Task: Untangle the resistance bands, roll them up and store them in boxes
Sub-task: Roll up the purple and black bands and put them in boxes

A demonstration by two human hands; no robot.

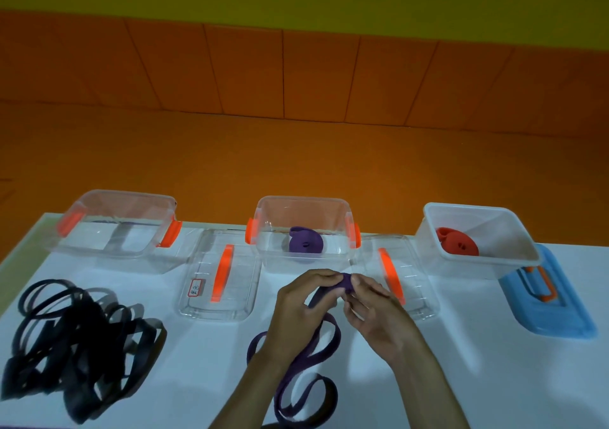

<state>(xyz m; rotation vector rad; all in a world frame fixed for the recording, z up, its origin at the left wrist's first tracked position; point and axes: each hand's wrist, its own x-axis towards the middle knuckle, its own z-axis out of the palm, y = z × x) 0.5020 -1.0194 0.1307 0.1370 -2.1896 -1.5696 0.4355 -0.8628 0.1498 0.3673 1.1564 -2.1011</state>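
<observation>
Both hands, the left hand (298, 300) and the right hand (370, 303), pinch the small rolled start of a purple band (346, 282) between their fingertips; its loose tail snakes over the white desk (204, 362) toward the viewer. Just behind, a clear box (301, 230) holds a rolled purple band (305, 240). A white box (476, 234) at right holds a red roll (456, 245). Tangled black bands (79, 343) lie at left.

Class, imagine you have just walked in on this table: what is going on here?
A person is rolling up a purple band: the left hand and right hand pinch its started roll, while the loose rest snakes over the white table. Another rolled purple band already lies in the middle clear box and a rolled red band in the white box. A tangle of black bands waits at the left.
</observation>
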